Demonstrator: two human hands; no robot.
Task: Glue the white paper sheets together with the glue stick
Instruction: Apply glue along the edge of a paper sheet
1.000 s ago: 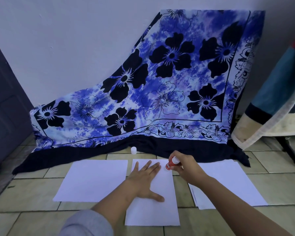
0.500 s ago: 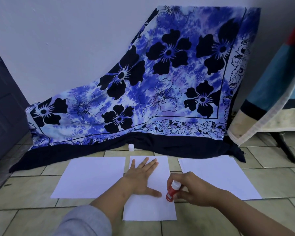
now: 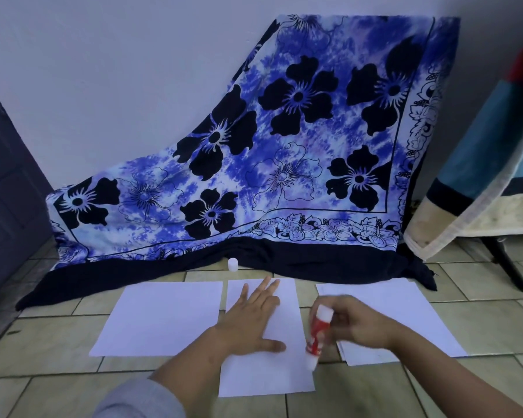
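Observation:
Three white paper sheets lie on the tiled floor: a left sheet (image 3: pixel 160 319), a middle sheet (image 3: pixel 266 372) and a right stack (image 3: pixel 405 312). My left hand (image 3: pixel 251 319) lies flat on the middle sheet with its fingers spread. My right hand (image 3: pixel 356 322) grips a red and white glue stick (image 3: pixel 316 339), tilted, with its tip down at the right edge of the middle sheet. The stick is blurred by motion. Its white cap (image 3: pixel 232 264) stands on the floor beyond the sheets.
A blue flowered cloth (image 3: pixel 284 152) hangs against the wall behind the sheets, its dark hem on the floor. A dark door (image 3: pixel 9 188) is at the left. A draped towel (image 3: pixel 480 176) and a dark stand leg (image 3: pixel 507 263) are at the right.
My right hand has drawn the glue stick from the far right corner of the middle sheet down along its right edge towards me. My left hand has stayed flat on the sheet.

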